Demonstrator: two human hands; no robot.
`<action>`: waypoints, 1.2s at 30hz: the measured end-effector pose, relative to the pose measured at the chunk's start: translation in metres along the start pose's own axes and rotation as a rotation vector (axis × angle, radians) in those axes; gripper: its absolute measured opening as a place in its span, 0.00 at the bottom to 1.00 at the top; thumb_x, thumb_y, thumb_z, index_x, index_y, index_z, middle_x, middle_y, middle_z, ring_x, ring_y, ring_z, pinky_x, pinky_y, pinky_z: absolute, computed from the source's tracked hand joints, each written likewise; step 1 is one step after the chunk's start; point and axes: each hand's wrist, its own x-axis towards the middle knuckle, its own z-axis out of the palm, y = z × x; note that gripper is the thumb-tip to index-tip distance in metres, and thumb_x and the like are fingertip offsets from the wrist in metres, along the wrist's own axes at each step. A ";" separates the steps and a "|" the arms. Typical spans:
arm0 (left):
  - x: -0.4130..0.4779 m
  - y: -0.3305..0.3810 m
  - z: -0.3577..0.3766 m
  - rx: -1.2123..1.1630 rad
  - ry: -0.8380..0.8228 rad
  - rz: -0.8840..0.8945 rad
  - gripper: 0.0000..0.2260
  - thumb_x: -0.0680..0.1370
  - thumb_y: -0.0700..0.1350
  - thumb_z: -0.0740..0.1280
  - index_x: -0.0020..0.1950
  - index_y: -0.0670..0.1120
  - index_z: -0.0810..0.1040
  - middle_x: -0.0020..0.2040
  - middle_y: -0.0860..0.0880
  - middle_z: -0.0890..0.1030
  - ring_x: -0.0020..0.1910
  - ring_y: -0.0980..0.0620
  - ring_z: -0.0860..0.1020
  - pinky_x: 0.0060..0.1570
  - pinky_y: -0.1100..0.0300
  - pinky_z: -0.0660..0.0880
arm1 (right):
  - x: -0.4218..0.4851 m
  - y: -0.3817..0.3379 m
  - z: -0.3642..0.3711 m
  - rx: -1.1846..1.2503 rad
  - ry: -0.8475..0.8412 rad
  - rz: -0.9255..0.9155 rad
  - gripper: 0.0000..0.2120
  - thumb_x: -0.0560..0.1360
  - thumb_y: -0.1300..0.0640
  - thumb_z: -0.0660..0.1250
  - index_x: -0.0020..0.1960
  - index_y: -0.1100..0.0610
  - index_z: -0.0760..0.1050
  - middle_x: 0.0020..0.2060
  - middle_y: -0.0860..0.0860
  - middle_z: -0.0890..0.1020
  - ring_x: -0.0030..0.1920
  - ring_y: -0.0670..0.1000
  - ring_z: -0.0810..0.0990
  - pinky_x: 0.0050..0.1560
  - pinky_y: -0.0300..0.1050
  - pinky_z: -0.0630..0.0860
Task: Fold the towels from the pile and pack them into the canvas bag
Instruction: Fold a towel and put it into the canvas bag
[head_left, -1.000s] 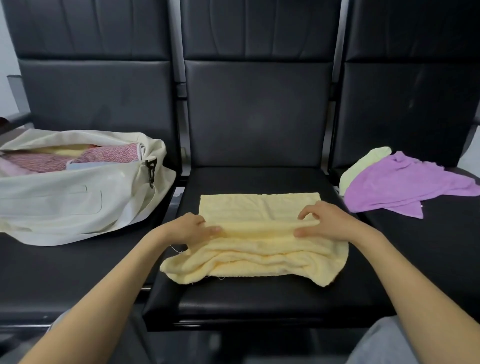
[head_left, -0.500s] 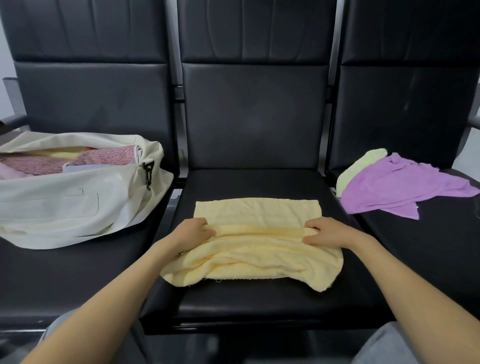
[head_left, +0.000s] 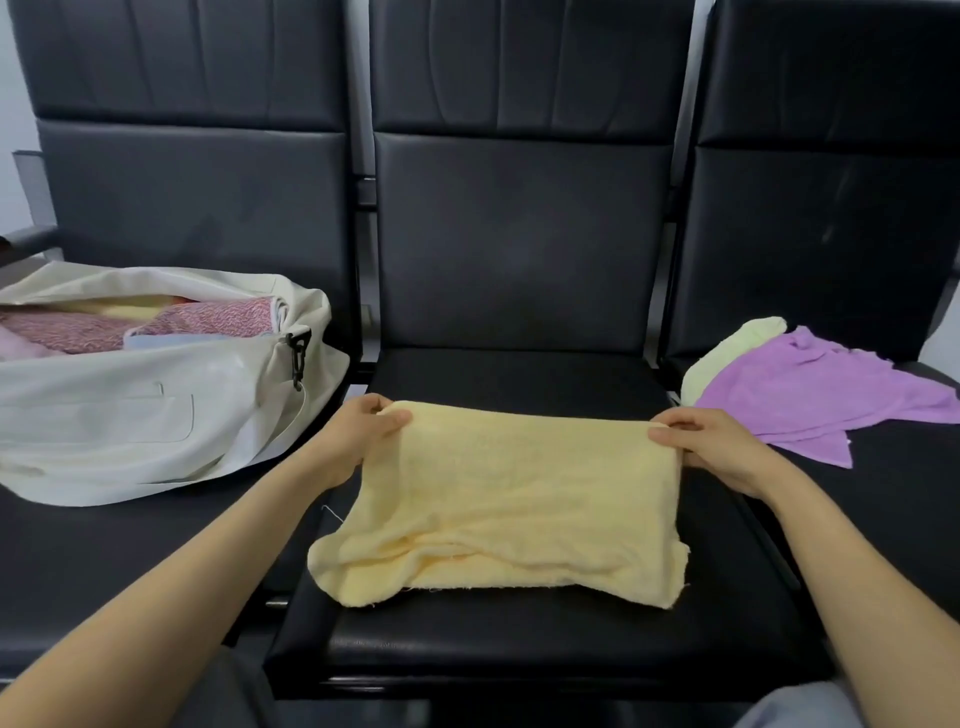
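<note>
Pale yellow terry towel (head_left: 509, 493), long axis left to right, far corners pinched by left hand (head_left: 358, 441) and right hand (head_left: 727, 449). Cream canvas bag (head_left: 130, 415) left of towel, nearer left hand.

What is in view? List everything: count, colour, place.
seats: three, black, in a row
canvas bag: one, cream, open on left seat
packed towels: several, pink-patterned, yellow, pale blue, inside canvas bag
yellow towel: one, yellow, middle seat, far edge lifted
purple towel: one, purple, right seat
pale green towel: one, pale green, partly under purple towel
left hand: one, gripping yellow towel's far left corner
right hand: one, gripping its far right corner
</note>
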 end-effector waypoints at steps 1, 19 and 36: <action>0.007 0.002 -0.001 -0.059 0.007 -0.040 0.05 0.79 0.44 0.66 0.46 0.43 0.75 0.41 0.46 0.78 0.38 0.50 0.76 0.35 0.59 0.72 | 0.008 0.000 0.002 0.002 0.027 -0.004 0.06 0.77 0.62 0.67 0.52 0.59 0.80 0.53 0.60 0.81 0.53 0.55 0.80 0.53 0.48 0.78; 0.071 -0.036 0.017 0.542 0.190 0.005 0.11 0.74 0.42 0.71 0.38 0.47 0.69 0.37 0.48 0.77 0.40 0.50 0.73 0.34 0.57 0.68 | 0.069 0.007 0.038 -0.569 0.193 0.189 0.09 0.77 0.60 0.65 0.38 0.58 0.71 0.39 0.52 0.75 0.40 0.50 0.73 0.32 0.38 0.66; 0.026 -0.031 0.010 0.858 0.050 0.233 0.10 0.77 0.36 0.63 0.54 0.40 0.82 0.50 0.42 0.83 0.52 0.45 0.77 0.42 0.60 0.67 | 0.016 0.012 0.033 -0.500 0.246 0.065 0.02 0.75 0.62 0.68 0.44 0.58 0.77 0.37 0.49 0.76 0.40 0.50 0.75 0.38 0.42 0.73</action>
